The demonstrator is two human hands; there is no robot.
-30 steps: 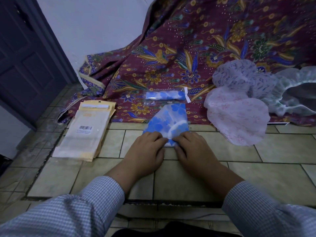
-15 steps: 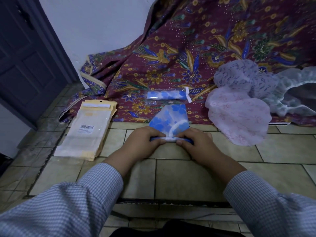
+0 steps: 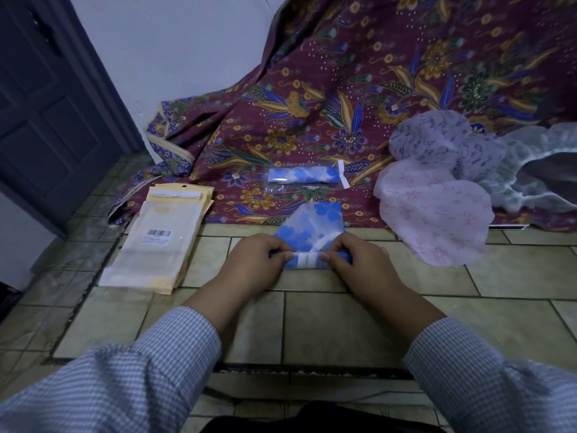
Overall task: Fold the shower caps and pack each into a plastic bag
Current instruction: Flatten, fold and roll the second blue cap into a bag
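Blue shower cap, near edge rolled between both hands' fingers.

Two hands at a half-rolled cap on the floor, supplies around.

The shower cap lies on the tiled floor just before the edge of the spread cloth, its near end rolled between the left hand and right hand. Behind it, on the cloth, lies a packed bag. The stack of plastic bags sits to the left, and loose caps are heaped to the right, partly on the cloth.
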